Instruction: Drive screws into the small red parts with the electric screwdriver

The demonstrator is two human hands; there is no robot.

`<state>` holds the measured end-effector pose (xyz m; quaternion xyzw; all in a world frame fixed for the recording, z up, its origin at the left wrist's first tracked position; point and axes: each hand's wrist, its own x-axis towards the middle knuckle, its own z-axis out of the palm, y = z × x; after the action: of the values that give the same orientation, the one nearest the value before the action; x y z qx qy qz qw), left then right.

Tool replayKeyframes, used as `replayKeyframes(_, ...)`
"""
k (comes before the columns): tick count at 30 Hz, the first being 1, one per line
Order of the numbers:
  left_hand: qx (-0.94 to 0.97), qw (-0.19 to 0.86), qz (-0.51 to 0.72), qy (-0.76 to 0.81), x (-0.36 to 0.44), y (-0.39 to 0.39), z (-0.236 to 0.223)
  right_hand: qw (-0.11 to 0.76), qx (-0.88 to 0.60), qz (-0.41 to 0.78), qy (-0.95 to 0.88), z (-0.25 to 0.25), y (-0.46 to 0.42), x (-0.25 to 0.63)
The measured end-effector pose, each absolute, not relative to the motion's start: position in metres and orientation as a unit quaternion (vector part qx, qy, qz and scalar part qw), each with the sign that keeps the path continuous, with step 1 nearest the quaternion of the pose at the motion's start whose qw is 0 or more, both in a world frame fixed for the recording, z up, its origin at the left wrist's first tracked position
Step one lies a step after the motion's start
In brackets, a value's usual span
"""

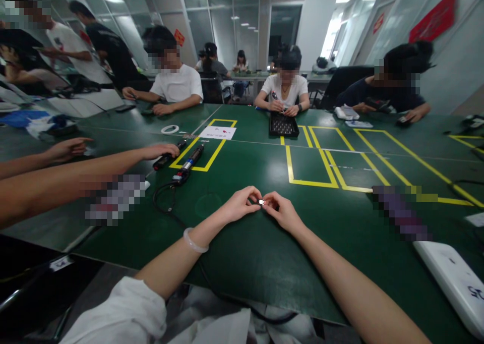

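Observation:
Above the green table, my left hand (241, 204) and my right hand (283, 211) meet, fingertips nearly together. Both pinch a small dark piece (261, 202) with a bright white spot and a reddish glow at its right end. It is too small to tell its kind, and my fingers cover part of it. A pale bangle (195, 240) circles my left wrist. Beyond that hand, to the left, lies a black and blue electric screwdriver (190, 163) with a cord.
At left a co-worker's hand (162, 151) rests by another dark screwdriver (163, 161). Yellow tape frames (313, 183) mark the table (245, 157). Across it a person works over a black tray (283, 125). A white power bank-like case (449, 283) and a blurred-out phone-like item (401, 213) lie right.

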<state>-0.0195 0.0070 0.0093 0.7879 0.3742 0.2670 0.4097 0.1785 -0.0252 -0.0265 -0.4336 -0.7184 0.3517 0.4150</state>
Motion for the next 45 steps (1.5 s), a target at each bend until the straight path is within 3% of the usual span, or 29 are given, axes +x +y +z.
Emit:
replayKeyframes(12,0.787,0.421,0.278,0.355,-0.017,0.004,0.005,0.427,-0.44,0.372,-0.697,-0.026,-0.022,0.18)
replayKeyframes(19,0.838,0.343,0.254,0.341,-0.016,-0.002,0.01,0.424,-0.436,0.442,-0.659,-0.033,-0.017,0.182)
replayKeyframes(27,0.839,0.339,0.249,0.346,-0.018,0.003,0.009,0.43,-0.413,0.429,-0.679,-0.033,-0.019,0.181)
replayKeyframes(30,0.843,0.257,0.245,0.405,-0.035,0.022,0.012,0.428,-0.422,0.427,-0.676,-0.034,-0.017,0.182)
replayKeyframes(35,0.741,-0.019,0.232,0.63,-0.116,0.071,0.015,0.427,-0.424,0.431,-0.672,-0.036,-0.016,0.183)
replayKeyframes(37,0.682,-0.066,0.216,0.695,-0.157,0.086,0.012,0.426,-0.42,0.436,-0.673,-0.037,-0.016,0.183)
replayKeyframes(45,0.619,0.037,0.179,0.764,-0.231,0.103,-0.001,0.413,-0.428,0.42,-0.685,-0.031,-0.018,0.183)
